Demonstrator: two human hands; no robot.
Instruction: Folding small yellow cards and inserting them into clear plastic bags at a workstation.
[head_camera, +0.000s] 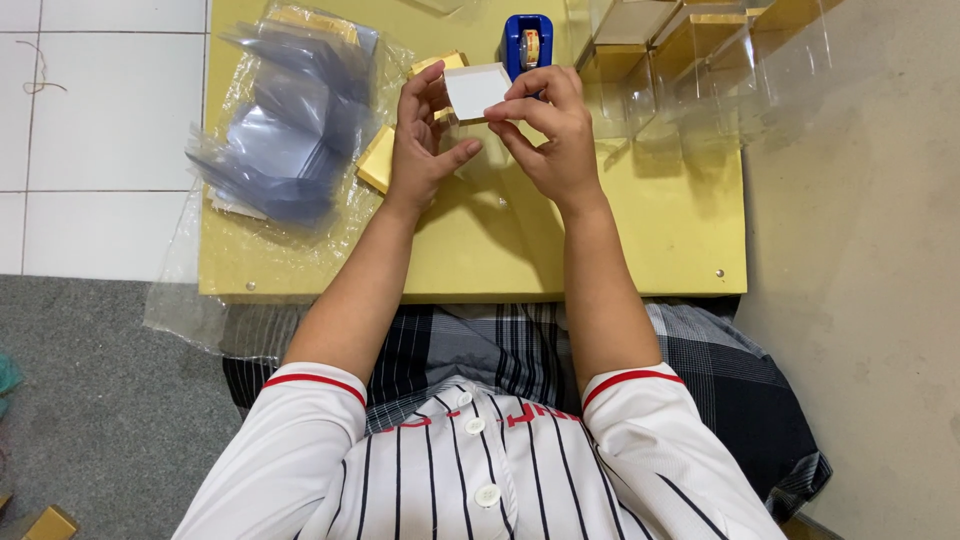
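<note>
Resting between both hands' fingers (520, 88), white card (476, 88)

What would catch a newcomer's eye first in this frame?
First the two hands meeting over the middle of the yellow table: the left hand and right hand together hold a small white card piece. Just behind them stands a blue tape dispenser. To the left lies a crumpled heap of clear plastic sheets, and clear boxes crowd the far right corner.

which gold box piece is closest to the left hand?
The flat gold piece beside the left hand, at its wrist side; the other gold piece sits beyond the fingertips, behind the white card.
</note>
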